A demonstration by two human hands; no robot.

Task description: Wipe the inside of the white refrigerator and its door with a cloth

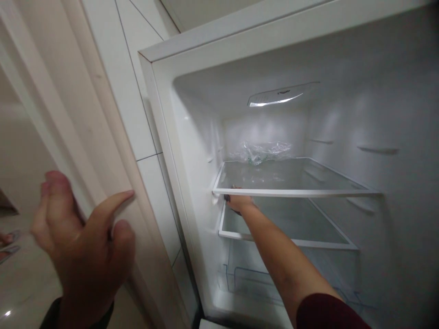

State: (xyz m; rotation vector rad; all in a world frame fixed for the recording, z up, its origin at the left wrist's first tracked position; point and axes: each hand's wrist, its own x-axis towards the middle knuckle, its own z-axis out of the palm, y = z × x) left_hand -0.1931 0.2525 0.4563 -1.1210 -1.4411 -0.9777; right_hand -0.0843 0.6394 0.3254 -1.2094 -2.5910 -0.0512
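Observation:
My left hand (85, 246) is raised at the left, in front of the pale wooden door frame (103, 151). Its fingers are apart and hold nothing. Into the fridge (192, 183) reaches my right arm, in a maroon sleeve. My right hand (243, 202) is between the upper glass shelf (291, 192) and the lower glass shelf (322, 244), close to the left wall. Small dark patches show at its fingers, as of something gripped there, too small to name. The upper shelf's front edge partly covers the fingers.
Crumpled clear plastic (264, 151) lies at the back of the upper shelf. A light panel (281, 95) is at the top. Below the shelves stands a clear drawer (254, 276). White tiles (147, 178) line the wall beside the fridge.

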